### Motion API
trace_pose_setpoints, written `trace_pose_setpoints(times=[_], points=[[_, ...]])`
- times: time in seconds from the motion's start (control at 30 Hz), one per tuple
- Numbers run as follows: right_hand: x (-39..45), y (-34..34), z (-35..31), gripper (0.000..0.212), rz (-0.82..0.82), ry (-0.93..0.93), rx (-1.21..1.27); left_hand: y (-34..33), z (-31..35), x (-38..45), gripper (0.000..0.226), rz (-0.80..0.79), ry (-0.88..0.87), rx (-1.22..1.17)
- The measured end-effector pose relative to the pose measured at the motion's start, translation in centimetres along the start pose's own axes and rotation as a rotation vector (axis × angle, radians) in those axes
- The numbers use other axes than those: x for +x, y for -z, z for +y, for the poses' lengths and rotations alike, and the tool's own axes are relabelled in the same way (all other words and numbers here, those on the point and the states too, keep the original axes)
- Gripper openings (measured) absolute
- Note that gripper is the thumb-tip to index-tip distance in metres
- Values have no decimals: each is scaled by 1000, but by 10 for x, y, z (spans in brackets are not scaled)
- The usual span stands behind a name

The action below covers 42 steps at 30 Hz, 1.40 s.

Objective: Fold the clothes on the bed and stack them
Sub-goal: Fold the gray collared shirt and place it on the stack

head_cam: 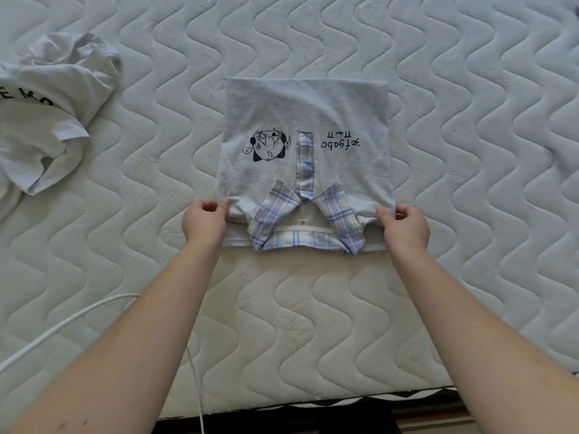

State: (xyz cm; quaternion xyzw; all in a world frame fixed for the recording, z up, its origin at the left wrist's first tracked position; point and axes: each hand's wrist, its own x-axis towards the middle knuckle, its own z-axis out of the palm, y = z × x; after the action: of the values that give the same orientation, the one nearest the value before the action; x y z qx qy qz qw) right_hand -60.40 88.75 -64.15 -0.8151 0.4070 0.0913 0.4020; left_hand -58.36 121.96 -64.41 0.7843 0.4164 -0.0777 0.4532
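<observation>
from the head camera, a pale grey folded polo shirt with a lilac plaid collar and placket (308,120) lies flat on the white quilted mattress with wavy stitching (454,104), its collar end nearest the person and its printed cartoon and lettering upside down to the view. the left hand (203,222) pinches the shirt's near left corner, thumb and curled fingers closed on the fabric edge. the right hand (405,228) pinches the near right corner in the same way, fingers curled over the cloth. well to the left of the grey shirt, a crumpled white t-shirt with black letters (47,111) sits unfolded on the mattress. a thin white cable (62,324) runs across the mattress nearer the person than the grey shirt, to its left.
</observation>
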Motion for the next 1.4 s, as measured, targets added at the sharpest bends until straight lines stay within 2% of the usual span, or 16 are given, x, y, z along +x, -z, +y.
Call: trace_pose_setpoints(times=[0.1,0.2,0.33,0.43,0.57,0.6,0.67,0.73,0.8,0.87,0.97,1.1,1.17,1.23,1.4], points=[[4,6,5,19,5,36,22,6,0,-4,24,14,-41,-67],[8,12,9,24,-64,-11,164,16,1,-12,19,31,-168,-78],[8,15,10,6,-159,-63,350,18,4,-22,21,79,-349,2],[3,14,6,6,-244,-101,418,12,8,-23,21,65,-283,-58],[1,12,3,6,-332,-99,428,3,8,-19,20,-125,35,-339],[1,11,3,8,-345,-129,449,2,5,-17,20,-143,73,-341],[0,10,5,13,-342,-177,411,3,-2,-14,15,-110,3,-120],[4,8,10,24,-297,-125,206,6,-9,-12,12,-37,-123,136],[9,8,12,39,-239,-26,-74,7,-13,-11,14,12,-193,246],[14,10,13,44,-156,21,-283,4,-15,-8,14,16,-223,301],[15,11,10,37,-48,92,-209,0,-13,-2,23,1,-217,304],[20,9,-1,43,-102,101,-115,1,-6,8,49,-99,-84,249],[27,8,-7,49,-169,60,-111,3,-4,12,43,-199,-61,280],[31,9,-11,44,-270,53,-127,5,-4,15,34,-296,-58,268],[31,17,-17,29,-442,42,-45,12,3,6,15,-430,-29,-25]])
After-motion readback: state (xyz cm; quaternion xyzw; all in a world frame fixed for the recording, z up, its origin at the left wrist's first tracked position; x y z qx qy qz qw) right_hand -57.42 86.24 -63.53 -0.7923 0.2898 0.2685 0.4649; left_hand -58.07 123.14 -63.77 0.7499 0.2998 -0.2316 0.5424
